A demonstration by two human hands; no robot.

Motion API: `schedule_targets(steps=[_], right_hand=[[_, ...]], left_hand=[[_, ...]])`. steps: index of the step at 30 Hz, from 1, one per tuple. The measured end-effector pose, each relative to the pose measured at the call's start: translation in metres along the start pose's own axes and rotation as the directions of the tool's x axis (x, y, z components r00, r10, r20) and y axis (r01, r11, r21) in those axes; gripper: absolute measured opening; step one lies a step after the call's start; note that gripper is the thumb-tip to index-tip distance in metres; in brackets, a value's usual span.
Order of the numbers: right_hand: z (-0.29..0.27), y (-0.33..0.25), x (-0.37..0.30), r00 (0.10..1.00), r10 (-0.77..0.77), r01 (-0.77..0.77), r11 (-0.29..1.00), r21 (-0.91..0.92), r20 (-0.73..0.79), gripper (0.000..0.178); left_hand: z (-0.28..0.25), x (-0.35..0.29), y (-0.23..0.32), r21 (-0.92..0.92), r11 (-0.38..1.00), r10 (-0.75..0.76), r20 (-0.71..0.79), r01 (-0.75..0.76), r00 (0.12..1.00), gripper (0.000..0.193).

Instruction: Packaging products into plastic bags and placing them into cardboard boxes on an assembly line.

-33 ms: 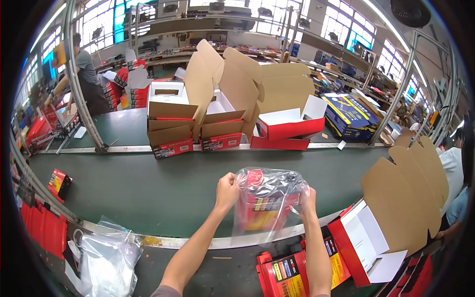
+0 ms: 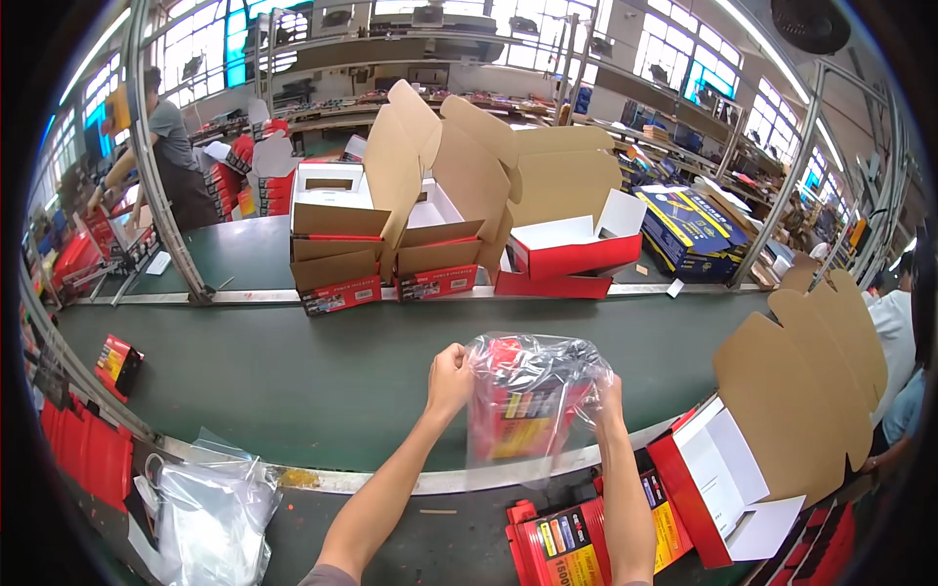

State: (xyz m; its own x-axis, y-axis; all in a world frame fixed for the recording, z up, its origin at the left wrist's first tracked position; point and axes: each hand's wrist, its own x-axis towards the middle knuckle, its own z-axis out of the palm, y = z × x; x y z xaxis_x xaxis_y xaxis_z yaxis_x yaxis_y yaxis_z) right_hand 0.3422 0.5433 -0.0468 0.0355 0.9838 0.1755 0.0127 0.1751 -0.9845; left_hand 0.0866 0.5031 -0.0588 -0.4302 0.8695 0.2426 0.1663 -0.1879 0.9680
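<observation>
A clear plastic bag [image 2: 479,454] hangs upright over the green belt, with a red power inverter [image 2: 523,405] inside it. The inverter has a yellow and black label, and red and black parts, perhaps cables, show at its top. My left hand [image 2: 449,381] pinches the bag's upper left edge. At the upper right edge, my right hand [image 2: 608,393] is closed on the same bag, its fingers partly hidden by the film. Below my right forearm lie more red inverters [image 2: 562,542] on the near bench, partly covered by that arm.
Flat clear bags [image 2: 215,513] lie at the near left. An open red carton [image 2: 689,498] stands at the right. Across the green belt [image 2: 293,371] are open cartons [image 2: 337,278] and a blue box [image 2: 689,230]. A small red and black box [image 2: 117,363] sits far left. Other people work nearby.
The bag and the inverter have shifted very slightly lower, and the film's folds differ near the top. Both hands keep their grip, lowered a touch.
</observation>
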Motion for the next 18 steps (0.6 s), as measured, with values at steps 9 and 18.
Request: schedule_targets(steps=[9,18], right_hand=[[-0.008,-0.031,0.015,0.966,-0.236,0.234,0.972,-0.031,-0.102,0.023],[-0.059,-0.015,0.027,1.0,-0.022,0.02,0.998,-0.063,-0.022,0.015]], left_hand=[[0.024,-0.015,0.034,-0.142,0.99,0.012,0.039,-0.007,0.999,0.016],[0.05,-0.023,0.041,-0.231,0.952,-0.197,0.048,0.202,0.979,0.019]])
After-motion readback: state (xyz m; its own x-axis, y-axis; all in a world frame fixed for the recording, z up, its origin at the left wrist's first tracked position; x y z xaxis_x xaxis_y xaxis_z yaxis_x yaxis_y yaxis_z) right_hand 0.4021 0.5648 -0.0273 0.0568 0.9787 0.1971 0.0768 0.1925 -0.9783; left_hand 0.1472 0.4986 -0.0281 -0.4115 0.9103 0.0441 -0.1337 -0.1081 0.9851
